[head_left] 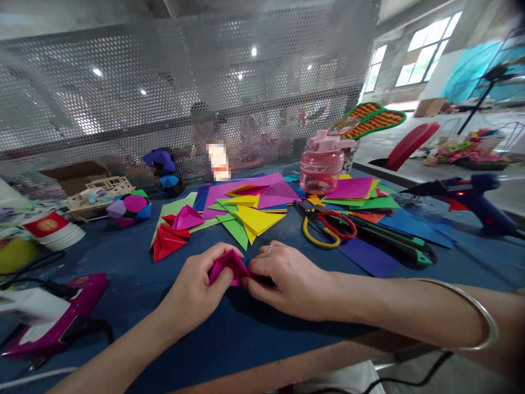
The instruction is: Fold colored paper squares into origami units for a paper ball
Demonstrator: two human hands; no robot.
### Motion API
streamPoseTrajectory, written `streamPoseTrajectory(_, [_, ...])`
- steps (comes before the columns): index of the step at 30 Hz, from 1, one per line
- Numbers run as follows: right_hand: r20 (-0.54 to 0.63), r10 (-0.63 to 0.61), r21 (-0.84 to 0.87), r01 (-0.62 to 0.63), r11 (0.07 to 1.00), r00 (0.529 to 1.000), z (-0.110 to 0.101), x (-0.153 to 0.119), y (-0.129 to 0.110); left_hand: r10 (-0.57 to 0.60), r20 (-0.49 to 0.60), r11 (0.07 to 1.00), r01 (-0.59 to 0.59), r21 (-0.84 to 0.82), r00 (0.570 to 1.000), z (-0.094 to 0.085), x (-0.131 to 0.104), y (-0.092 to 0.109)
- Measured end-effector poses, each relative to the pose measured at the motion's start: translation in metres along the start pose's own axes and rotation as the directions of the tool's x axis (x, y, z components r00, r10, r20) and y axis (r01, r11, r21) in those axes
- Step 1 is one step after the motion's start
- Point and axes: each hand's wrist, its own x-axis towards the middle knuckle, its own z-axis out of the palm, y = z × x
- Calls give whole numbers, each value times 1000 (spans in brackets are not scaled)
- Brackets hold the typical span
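Magenta folded paper (239, 275) — one piece — sits over the near bench (229, 353), left grip (200, 282) clasping it, right grip (291, 279) pinching its side. Beyond: one pair of scissors (315, 213), one cutter (394, 241); then one pink bottle (322, 168), lettering partly legible.

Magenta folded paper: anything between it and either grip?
Nothing visible. The left grip already holds the magenta folded paper, thumb inside the fold; the right grip is at its right edge. The yellow folded paper and green paper lie beyond, not between.
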Motion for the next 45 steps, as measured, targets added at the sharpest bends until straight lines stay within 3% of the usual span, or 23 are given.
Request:
streamPoseTrajectory(7, [-8, -15, -1, 15, 1000, 1000, 2, -1, 2, 21, 11, 1000, -21, 23, 1000, -1, 0, 6])
streamPoseTrajectory(15, [26, -11, 22, 10, 1000, 1000, 2, -1, 0, 5, 27, 984, 0, -177, 1000, -4, -3, 6])
streamPoseTrajectory(18, [22, -4, 25, 3, 1000, 1000, 1, 0, 1, 13, 27, 998, -11, -68, 1000, -3, 0, 2])
streamPoseTrajectory(21, [3, 10, 15, -10, 1000, 1000, 1, 0, 2, 27, -35, 994, -23, 105, 999, -2, 2, -1])
streamPoseTrajectory(28, [-59, 46, 3, -45, 999, 997, 2, 1, 4, 44, -237, 956, 28, 293, 971, -10, 8, -13])
streamPoseTrajectory(31, [-66, 35, -5, -35, 999, 997, 2, 0, 6, 67, -387, 903, 109, 415, 920, -28, 19, -28])
streamPoseTrajectory(35, [-34, 20, -21, -21, 1000, 999, 3, -1, 5, 45, -560, 780, 321, 538, 827, -59, 37, -54])
streamPoseTrajectory(40, [-20, 23, -25, -24, 999, 1000, 1, -1, 5, -28, -555, 655, 435, 618, 831, -76, 45, -72])
streamPoseTrajectory(45, [-16, 23, -21, -23, 1000, 1000, -1, -1, 4, 57, -580, 639, 417, 646, 812, -70, 42, -59])
